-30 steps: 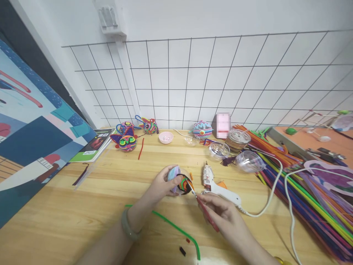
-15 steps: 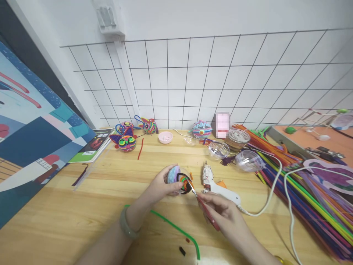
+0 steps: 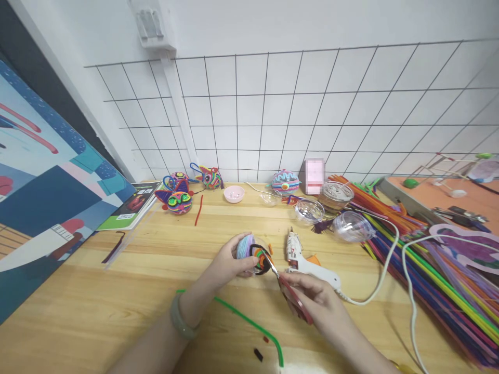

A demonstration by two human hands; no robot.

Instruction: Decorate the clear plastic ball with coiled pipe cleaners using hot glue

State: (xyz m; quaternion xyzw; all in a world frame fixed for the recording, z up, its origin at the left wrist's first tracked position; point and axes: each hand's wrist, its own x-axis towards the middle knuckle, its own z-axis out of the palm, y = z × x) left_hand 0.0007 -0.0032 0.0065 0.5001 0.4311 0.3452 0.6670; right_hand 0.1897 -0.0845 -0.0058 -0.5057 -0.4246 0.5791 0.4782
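Observation:
My left hand (image 3: pixel 236 259) is closed around a ball (image 3: pixel 245 248) covered in light blue and lilac pipe cleaners, with black, orange and green strips on its right face. Red-handled scissors (image 3: pixel 293 296) are gripped in my right hand (image 3: pixel 312 296). Their metal tips touch the ball's black and orange strips; I cannot tell what lies between the blades. Just right of the ball, a white glue gun (image 3: pixel 312 267) lies on its side. A bent green pipe cleaner (image 3: pixel 245 319) lies in front of my left hand, with a small black scrap (image 3: pixel 258 355) near it.
Decorated balls (image 3: pixel 179 201) and a pink bowl (image 3: pixel 234 194) stand along the wall. Clear plastic half-shells (image 3: pixel 353 227) sit at the back right. Bundled pipe cleaners (image 3: pixel 432 296) and a white cord (image 3: pixel 407 291) cover the right side.
The scissors' red handles have spread a little in my right hand. The ball and my left hand stay in place.

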